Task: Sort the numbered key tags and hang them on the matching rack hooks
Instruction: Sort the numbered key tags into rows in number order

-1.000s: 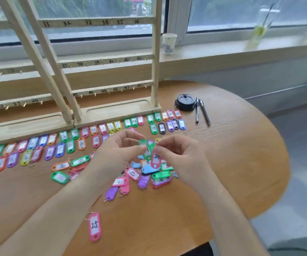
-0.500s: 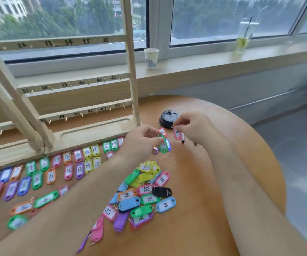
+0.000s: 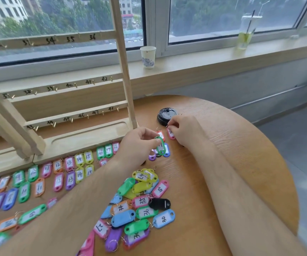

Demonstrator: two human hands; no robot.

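Head view: the left hand [image 3: 139, 145] has its grip pinched on a green tag [image 3: 160, 148] near the foot of the rack [image 3: 125, 74]. The right hand [image 3: 185, 131] has its grip pinching a pink tag [image 3: 171, 134] just beside a black lid [image 3: 165, 115] on the table [image 3: 232, 154].

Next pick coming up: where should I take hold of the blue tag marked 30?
Probably pinch the blue tag 30 across its long edges near its right end, coming from the right. It lies flat, ring end against the neighbouring green tag, right end on bare table.
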